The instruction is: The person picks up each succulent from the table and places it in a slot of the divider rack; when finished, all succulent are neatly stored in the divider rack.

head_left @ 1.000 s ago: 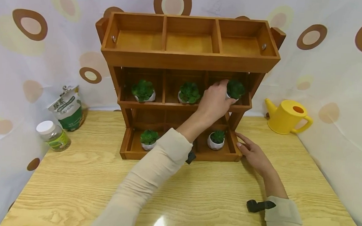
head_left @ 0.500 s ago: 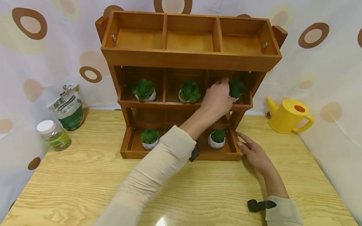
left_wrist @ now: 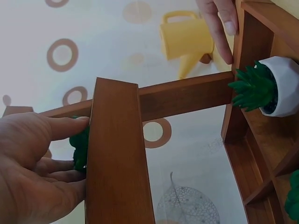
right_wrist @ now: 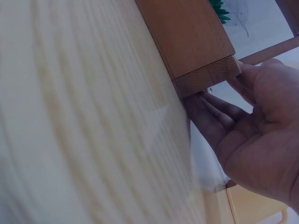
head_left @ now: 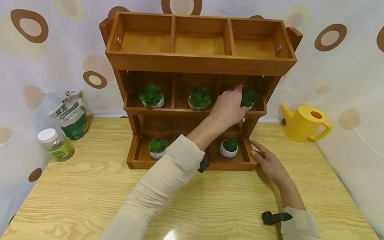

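A three-tier brown wooden plant stand [head_left: 201, 65] stands on the table. My left hand [head_left: 229, 105] reaches into the right compartment of its middle tier and holds a small potted succulent [head_left: 249, 97] between thumb and fingers. In the left wrist view, a wooden board hides most of that plant and its pot. My right hand [head_left: 269, 165] touches the right end of the bottom tier; in the right wrist view its fingers lie extended against the end board [right_wrist: 205, 77]. Other white-potted succulents sit in the middle tier, such as one succulent [head_left: 199, 98], and in the bottom tier, including another succulent [head_left: 229, 148].
To the right stands a yellow watering can [head_left: 304, 123]. At the left are a clipped green-and-white bag [head_left: 71, 117] and a white-capped jar [head_left: 57, 144]. A patterned cloth [head_left: 347, 77] hangs behind the stand on the wood-grain table [head_left: 226, 208].
The succulent at my left hand sits slightly lower, with less of its white pot showing. My right hand stays at the stand's end board.
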Demonstrator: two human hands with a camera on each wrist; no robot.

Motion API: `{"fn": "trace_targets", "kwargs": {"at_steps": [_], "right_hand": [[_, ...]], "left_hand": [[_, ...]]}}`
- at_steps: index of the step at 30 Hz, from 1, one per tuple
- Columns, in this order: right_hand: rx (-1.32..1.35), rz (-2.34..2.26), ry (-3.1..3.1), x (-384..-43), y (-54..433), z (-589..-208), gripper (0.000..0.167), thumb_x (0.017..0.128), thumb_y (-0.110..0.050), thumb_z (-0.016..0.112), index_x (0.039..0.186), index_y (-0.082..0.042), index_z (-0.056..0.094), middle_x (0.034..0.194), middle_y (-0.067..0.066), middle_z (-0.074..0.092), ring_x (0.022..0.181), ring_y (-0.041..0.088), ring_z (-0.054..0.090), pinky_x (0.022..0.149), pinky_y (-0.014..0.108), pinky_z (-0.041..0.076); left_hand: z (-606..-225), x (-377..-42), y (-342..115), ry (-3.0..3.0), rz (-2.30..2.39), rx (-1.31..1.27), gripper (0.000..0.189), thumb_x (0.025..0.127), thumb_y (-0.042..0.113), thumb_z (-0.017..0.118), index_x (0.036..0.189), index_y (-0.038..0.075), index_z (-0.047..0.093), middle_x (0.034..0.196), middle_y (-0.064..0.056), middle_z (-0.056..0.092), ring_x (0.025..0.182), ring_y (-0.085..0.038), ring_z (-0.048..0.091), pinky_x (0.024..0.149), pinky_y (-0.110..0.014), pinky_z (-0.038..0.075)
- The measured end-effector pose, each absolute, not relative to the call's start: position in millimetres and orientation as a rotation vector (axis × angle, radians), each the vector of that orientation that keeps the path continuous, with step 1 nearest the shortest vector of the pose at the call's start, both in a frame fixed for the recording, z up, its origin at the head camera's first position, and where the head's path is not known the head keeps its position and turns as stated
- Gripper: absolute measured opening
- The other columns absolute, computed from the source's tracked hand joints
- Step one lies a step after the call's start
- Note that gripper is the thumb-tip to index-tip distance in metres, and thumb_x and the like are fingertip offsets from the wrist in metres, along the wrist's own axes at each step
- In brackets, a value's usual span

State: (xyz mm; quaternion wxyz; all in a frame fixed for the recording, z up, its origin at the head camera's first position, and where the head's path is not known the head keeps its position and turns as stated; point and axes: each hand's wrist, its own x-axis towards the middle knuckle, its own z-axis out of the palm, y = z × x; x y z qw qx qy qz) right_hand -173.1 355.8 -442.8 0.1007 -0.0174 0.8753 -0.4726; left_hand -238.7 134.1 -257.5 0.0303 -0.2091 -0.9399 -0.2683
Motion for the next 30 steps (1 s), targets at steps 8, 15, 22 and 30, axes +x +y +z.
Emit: {"fn": "trace_targets", "kwargs": {"at_steps": [8, 15, 22, 30], "right_hand": [[-0.018, -1.386, 2.578, -172.5, 357.1, -444.8, 0.060, 0.109, -0.044, 0.041, 0.163, -0.031, 0.020, 0.168, 0.020, 0.022, 0.149, 0.046, 0.032, 0.118, 0.064, 0.028], [-0.034, -1.385, 2.591, -171.9, 359.6, -441.1, 0.059, 0.110, -0.043, 0.039, 0.164, -0.030, 0.020, 0.161, 0.027, 0.034, 0.144, 0.046, 0.041, 0.117, 0.063, 0.032], [-0.039, -1.359, 2.583, -172.4, 355.2, -436.5, 0.059, 0.109, -0.043, 0.039, 0.164, -0.029, 0.021, 0.162, 0.024, 0.033, 0.144, 0.045, 0.042, 0.116, 0.061, 0.035], [-0.101, -1.227, 2.764, -167.8, 364.6, -417.4, 0.058, 0.111, -0.040, 0.036, 0.163, -0.019, 0.023, 0.157, 0.029, 0.040, 0.139, 0.049, 0.046, 0.106, 0.063, 0.045]], "left_hand": [[-253.7, -229.4, 121.9, -2.858, -0.963, -0.711, 0.080, 0.095, 0.038, 0.071, 0.160, 0.016, 0.031, 0.156, -0.002, 0.049, 0.135, -0.020, 0.056, 0.110, -0.033, 0.048], [-244.7, -208.0, 87.9, -2.759, -1.103, -0.875, 0.086, 0.091, 0.048, 0.073, 0.161, 0.020, 0.031, 0.161, 0.002, 0.043, 0.142, -0.016, 0.049, 0.117, -0.035, 0.041], [-246.8, -180.2, 32.3, -2.641, -1.232, -1.010, 0.082, 0.089, 0.050, 0.075, 0.158, 0.030, 0.036, 0.160, 0.009, 0.043, 0.140, -0.018, 0.052, 0.113, -0.039, 0.046], [-270.1, -159.4, -38.7, -2.623, -1.149, -0.889, 0.081, 0.087, 0.049, 0.078, 0.156, 0.031, 0.040, 0.158, 0.006, 0.046, 0.142, -0.021, 0.049, 0.114, -0.047, 0.044]]}}
